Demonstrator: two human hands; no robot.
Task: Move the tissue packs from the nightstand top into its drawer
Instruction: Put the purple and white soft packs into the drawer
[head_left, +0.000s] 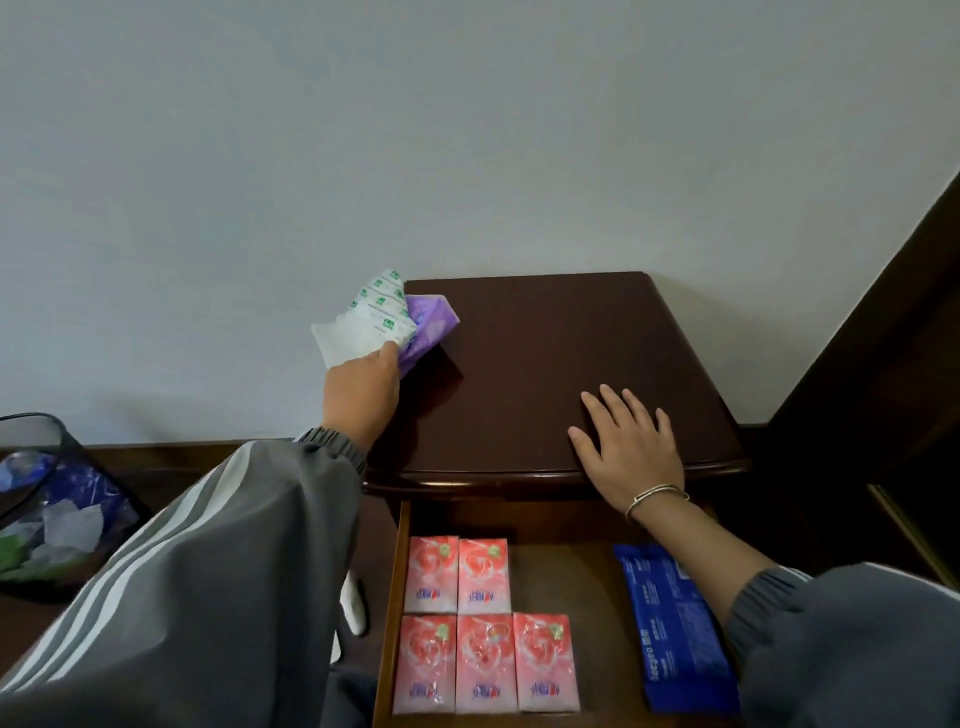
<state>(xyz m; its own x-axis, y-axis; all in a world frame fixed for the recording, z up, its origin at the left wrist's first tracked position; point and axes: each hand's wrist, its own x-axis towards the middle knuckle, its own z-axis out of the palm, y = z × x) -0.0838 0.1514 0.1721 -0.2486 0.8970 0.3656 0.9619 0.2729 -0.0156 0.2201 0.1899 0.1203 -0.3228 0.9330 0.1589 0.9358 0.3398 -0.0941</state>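
Tissue packs: our left hand (361, 387) pinches a white pack (366, 322) and a purple pack (428, 330) together at the nightstand (545, 338) top's far-left corner; five pink packs (483, 623) and a blue pack (675, 629) lie in the open drawer (387, 613). Our right hand (628, 447) rests flat, empty. Pinched loosely, one pack could slip off the edge
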